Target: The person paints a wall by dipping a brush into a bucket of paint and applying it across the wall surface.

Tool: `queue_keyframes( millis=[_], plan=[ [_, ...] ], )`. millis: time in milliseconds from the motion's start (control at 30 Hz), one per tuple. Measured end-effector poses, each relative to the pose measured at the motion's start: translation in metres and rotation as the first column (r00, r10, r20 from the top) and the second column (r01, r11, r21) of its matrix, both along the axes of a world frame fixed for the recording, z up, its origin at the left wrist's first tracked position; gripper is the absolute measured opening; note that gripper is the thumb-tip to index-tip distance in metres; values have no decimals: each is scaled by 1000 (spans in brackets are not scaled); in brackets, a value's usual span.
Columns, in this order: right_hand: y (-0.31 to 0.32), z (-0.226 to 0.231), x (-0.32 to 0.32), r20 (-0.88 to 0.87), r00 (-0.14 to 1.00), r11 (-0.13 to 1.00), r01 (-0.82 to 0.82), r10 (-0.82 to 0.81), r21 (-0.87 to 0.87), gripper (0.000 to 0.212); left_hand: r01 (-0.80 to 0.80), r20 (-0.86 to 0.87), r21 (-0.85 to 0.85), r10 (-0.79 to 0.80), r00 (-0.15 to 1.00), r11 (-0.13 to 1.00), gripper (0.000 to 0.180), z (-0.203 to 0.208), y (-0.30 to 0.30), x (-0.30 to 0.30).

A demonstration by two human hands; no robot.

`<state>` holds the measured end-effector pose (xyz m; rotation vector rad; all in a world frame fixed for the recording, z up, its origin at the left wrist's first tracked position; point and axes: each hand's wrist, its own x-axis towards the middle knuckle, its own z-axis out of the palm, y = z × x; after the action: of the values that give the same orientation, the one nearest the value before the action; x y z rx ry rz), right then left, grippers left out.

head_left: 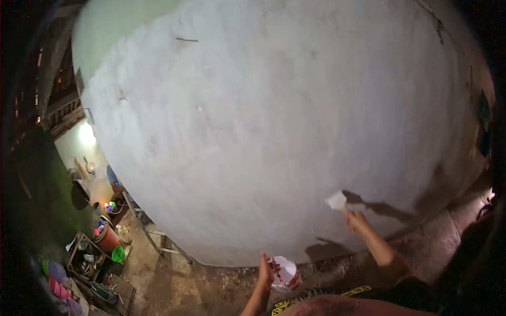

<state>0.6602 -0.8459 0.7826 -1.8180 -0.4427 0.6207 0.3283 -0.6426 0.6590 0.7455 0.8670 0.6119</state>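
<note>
My right hand [357,222] is closed round the handle of a paintbrush [336,200]. The brush's wide white head meets the lower right part of a large wall [237,116], coated in streaky whitish paint. Low in the middle, my left hand [265,274] grips a small white tub [285,267] with red marks on its side, fingertips showing on its far side. The tub is tilted and its pale inside shows, but how full it is I cannot tell. Shadows of my arm and hands fall on the wall.
Pale green paint [124,23] covers the wall's upper left corner. A ladder-like frame [158,237] leans by its left edge. Beyond stand a bright green basket [118,254], an orange-brown bin [108,239] and a cluttered rack [84,258]. A stained concrete floor [174,282] runs along the wall's foot.
</note>
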Motion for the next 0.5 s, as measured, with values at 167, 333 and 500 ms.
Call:
queue_keyframes(
  millis=[167, 333, 500],
  plan=[
    [-17, -24, -50, -18, 985, 986, -169, 169, -13, 27, 27, 1, 16, -27, 1000, 1000, 80, 8, 7, 17],
    [-14, -54, -68, 132, 945, 950, -282, 299, -132, 27, 78, -58, 91, -73, 996, 993, 81, 28, 17, 37],
    [-17, -30, -93, 254, 883, 917, -359, 394, -174, 33, 102, -52, 157, -95, 994, 982, 80, 45, 21, 41]
  ],
)
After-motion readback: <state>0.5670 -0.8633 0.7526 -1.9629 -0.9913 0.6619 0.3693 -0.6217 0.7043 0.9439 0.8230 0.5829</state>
